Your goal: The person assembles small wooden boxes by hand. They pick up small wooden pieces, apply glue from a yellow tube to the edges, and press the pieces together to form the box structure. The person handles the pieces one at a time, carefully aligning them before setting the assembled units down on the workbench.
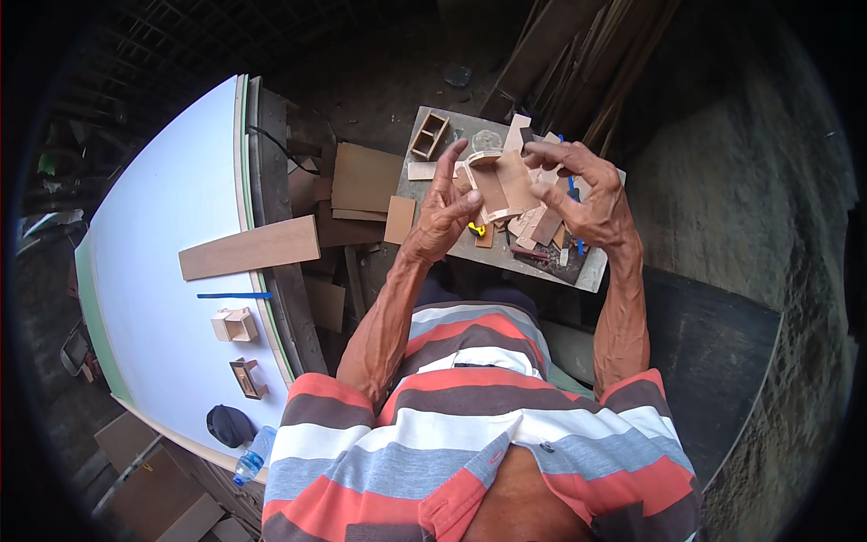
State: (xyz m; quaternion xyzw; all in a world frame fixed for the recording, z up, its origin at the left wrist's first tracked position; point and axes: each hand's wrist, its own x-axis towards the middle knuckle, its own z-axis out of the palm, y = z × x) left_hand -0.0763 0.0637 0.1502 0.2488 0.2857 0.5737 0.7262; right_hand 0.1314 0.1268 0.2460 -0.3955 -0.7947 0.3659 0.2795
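Observation:
A small wooden piece (506, 185), made of thin joined panels with curved end parts, is held up in front of me over the worktable. My left hand (444, 206) grips its left side, the thumb against the edge and the index finger stretched upward. Close by the right side of the piece is my right hand (582, 190), its fingers bent and apart. Whether its fingertips touch the panel is hard to tell.
Beneath my hands, the low worktable (591, 271) bears wood offcuts, a divided wooden box (429, 135), a clear round container (487, 142) and a yellow tape measure (477, 229). At left, a white-topped bench (163, 226) carries a board (250, 247), small wooden models and a bottle (255, 454).

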